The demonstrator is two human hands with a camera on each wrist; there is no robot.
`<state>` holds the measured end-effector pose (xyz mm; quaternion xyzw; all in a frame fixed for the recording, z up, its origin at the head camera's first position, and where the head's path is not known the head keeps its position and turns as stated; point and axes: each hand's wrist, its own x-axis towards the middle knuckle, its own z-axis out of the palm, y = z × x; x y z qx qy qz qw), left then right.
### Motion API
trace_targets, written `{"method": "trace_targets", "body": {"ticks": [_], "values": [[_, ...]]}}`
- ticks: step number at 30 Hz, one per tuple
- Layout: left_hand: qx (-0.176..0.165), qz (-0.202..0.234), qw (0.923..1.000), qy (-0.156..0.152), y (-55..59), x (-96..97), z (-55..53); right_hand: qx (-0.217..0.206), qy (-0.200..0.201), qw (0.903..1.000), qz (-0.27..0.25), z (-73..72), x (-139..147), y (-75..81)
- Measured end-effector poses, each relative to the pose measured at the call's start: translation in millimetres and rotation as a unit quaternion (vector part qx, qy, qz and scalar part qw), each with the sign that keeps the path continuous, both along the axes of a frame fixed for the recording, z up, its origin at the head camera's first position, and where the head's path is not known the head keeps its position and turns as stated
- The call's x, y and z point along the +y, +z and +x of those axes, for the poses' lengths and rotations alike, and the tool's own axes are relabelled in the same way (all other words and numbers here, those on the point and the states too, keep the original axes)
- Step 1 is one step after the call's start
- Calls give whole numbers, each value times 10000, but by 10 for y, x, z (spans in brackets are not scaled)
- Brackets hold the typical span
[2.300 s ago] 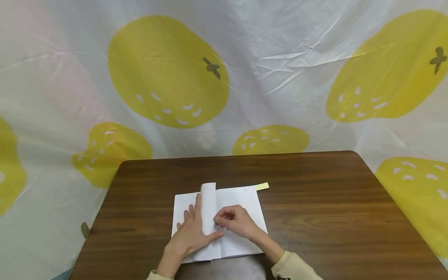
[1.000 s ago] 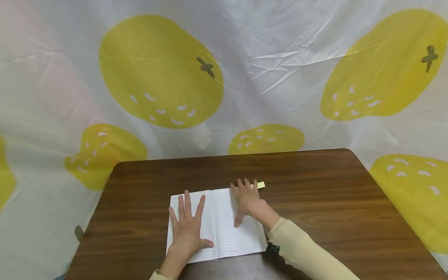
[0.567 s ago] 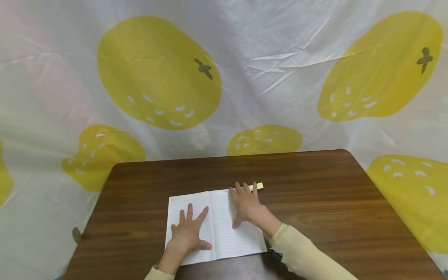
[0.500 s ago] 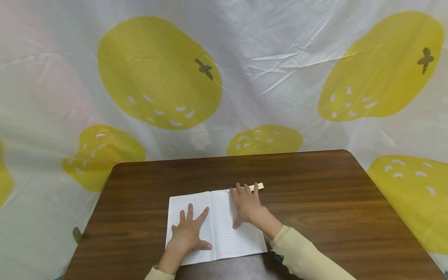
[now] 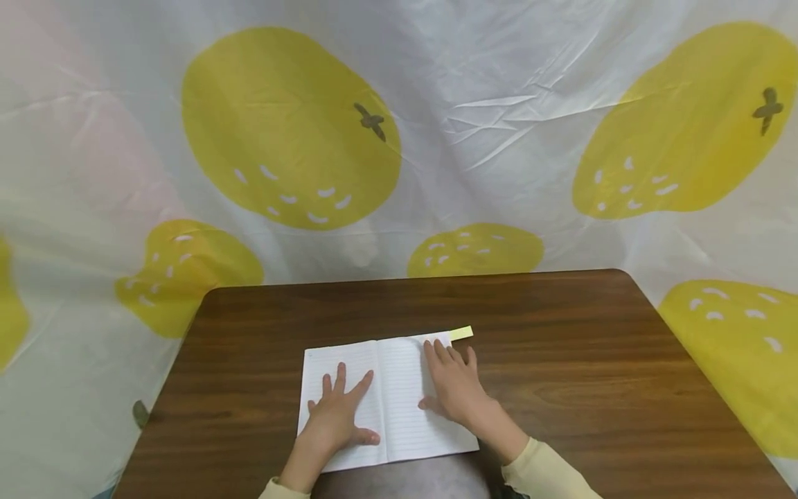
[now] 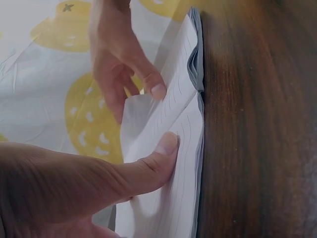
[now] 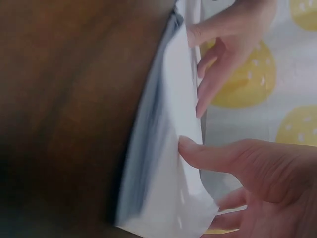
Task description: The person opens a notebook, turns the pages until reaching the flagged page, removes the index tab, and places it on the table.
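Observation:
An open notebook point(image 5: 405, 416) with lined white pages lies on the table. My left hand point(image 5: 337, 416) rests spread on the left page, its thumb near the centre fold; in the left wrist view that thumb point(image 6: 153, 168) presses the paper. My right hand point(image 5: 458, 388) lies over the upper right part of the right page, fingers extended toward the top corner. In the right wrist view its thumb point(image 7: 208, 153) touches the page, which bows up, and the paper's corner partly hides the fingers. A yellow sticky tab point(image 5: 461, 333) sticks out past the notebook's top right corner.
The brown wood-grain table point(image 5: 592, 360) extends around the notebook on all sides. Behind it hangs a white curtain point(image 5: 474, 159) printed with big yellow fruit. Pale yellow sleeves point(image 5: 542, 471) cover the forearms.
A narrow upright leaf between the hands has been laid flat. The right hand moved from the fold to the page's top right, then slid slightly back toward the person, uncovering more of the tab.

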<state>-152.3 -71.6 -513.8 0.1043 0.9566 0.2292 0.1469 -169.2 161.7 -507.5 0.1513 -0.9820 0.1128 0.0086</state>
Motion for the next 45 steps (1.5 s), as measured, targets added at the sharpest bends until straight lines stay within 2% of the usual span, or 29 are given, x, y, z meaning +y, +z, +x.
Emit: {"method": "trace_targets", "body": {"ticks": [9, 15, 18, 21, 23, 25, 26, 28, 30, 33, 35, 36, 38, 41, 45], "values": [[113, 55, 9999, 11, -15, -6, 20, 247, 21, 9991, -354, 213, 83, -85], [115, 119, 9999, 2, -25, -18, 32, 607, 22, 9968, -527, 342, 150, -90], [132, 122, 9998, -5, -40, -22, 33, 708, -79, 9938, -852, 379, 171, -83], [120, 132, 9998, -6, -42, -26, 38, 855, -246, 9858, -1426, 366, 204, -88], [97, 155, 9998, -2, -38, -28, 45, 1006, -351, 9751, -1945, 333, 241, -94], [83, 185, 9998, 0, -32, -29, 53, 980, -490, 9629, -2468, 286, 294, -99], [87, 198, 9998, -3, -32, -29, 56, 850, -601, 9556, -2758, 261, 320, -95], [94, 231, 9997, -4, -33, -32, 61, 352, -849, 9351, -3422, 210, 381, -95], [100, 240, 9997, -2, -46, -33, 62, -386, -1175, 9043, -4085, 165, 437, -85], [132, 220, 9997, -22, -69, -36, 58, -1378, -1556, 8476, -4883, 112, 503, -74], [162, 208, 9996, -44, -88, -35, 55, -1747, -1709, 8209, -5161, 96, 525, -68], [183, 211, 9996, -57, -96, -34, 54, -1846, -1765, 8128, -5236, 89, 530, -70], [233, 231, 9994, -77, -99, -32, 55, -1912, -1822, 8047, -5316, 78, 527, -86], [263, 276, 9992, -87, -93, -33, 60, -1880, -1786, 8049, -5338, 64, 494, -128], [156, 271, 9993, -181, -64, -53, 35, -1946, -1503, 8071, -5368, 54, 400, -168]]}}
